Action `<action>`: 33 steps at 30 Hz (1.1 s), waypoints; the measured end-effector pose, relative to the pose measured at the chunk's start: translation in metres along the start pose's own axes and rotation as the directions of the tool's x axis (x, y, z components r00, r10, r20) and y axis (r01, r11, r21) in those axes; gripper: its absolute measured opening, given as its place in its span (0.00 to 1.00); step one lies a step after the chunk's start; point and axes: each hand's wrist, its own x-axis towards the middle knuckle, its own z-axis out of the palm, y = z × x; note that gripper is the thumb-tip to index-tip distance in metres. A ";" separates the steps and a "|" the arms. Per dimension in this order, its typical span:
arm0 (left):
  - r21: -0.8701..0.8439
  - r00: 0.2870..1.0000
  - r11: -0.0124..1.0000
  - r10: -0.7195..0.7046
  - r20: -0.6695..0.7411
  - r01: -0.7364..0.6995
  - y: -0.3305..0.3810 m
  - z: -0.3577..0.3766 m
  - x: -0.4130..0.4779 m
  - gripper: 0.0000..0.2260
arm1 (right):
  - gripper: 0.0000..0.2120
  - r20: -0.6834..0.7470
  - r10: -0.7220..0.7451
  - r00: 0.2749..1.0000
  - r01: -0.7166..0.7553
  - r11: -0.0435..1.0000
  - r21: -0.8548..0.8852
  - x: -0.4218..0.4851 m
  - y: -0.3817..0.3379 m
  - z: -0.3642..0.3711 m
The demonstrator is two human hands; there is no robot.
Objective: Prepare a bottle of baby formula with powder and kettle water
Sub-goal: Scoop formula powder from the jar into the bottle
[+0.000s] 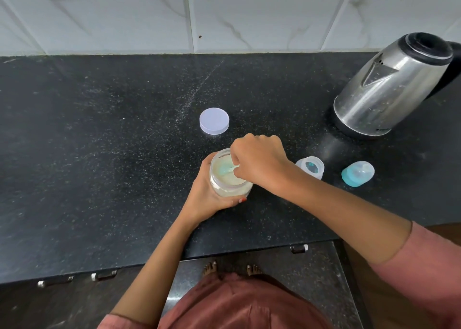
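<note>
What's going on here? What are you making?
Someone is getting baby milk ready. The left hand holds an open jar of powder, and the right hand holds a small blue scoop inside it. The lid lies on the counter behind. The bottle, its top and the kettle stand to the right.

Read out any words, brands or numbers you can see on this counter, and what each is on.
No text is legible.
On the kettle: a small mark near the base, too blurred to read.
On the powder jar: dark marks under the rim, too blurred.
On the baby bottle: a teal print, no readable letters.
</note>
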 end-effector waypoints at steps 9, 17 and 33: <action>0.051 0.999 0.998 0.034 -0.011 -0.033 -0.001 0.000 0.001 0.37 | 0.11 -0.117 0.032 0.993 -0.012 0.986 0.166 -0.008 0.017 -0.003; 0.042 0.999 0.998 0.051 -0.015 -0.050 0.003 0.001 0.001 0.35 | 0.11 -0.155 -0.056 0.986 0.071 0.993 0.093 -0.014 0.019 0.001; 0.056 1.000 0.998 0.018 -0.013 -0.017 -0.005 0.000 0.001 0.38 | 0.11 0.108 -0.121 0.987 0.086 0.955 0.284 -0.011 0.024 0.006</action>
